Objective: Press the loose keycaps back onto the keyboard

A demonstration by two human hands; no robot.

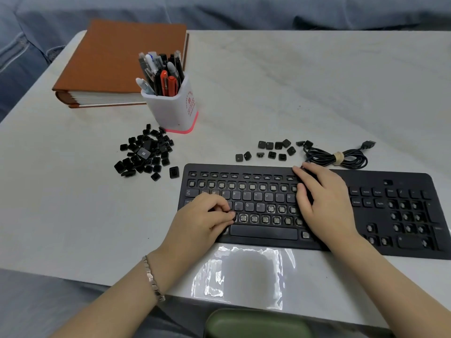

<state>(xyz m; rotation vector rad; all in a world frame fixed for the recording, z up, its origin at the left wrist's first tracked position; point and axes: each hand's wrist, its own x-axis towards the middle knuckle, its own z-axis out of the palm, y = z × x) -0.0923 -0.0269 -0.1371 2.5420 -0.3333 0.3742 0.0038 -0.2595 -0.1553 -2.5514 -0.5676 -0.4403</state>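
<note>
A black keyboard (268, 231) lies across the table's near right, many of its switches bare. My left hand (202, 220) sits over its left side, fingers curled, pinching a small black keycap (234, 217) at the left end of the bottom letter row. My right hand (322, 203) rests flat on the keyboard's middle right, fingers straight, covering several keys. A pile of loose keycaps (145, 154) lies left of the keyboard. A smaller scatter of keycaps (273, 150) lies just behind it.
A white pen cup (174, 111) full of pens stands behind the pile, with a brown book (109, 62) beyond it. The coiled keyboard cable (336, 157) lies behind my right hand. A clear plastic bag (244, 272) lies by the near edge.
</note>
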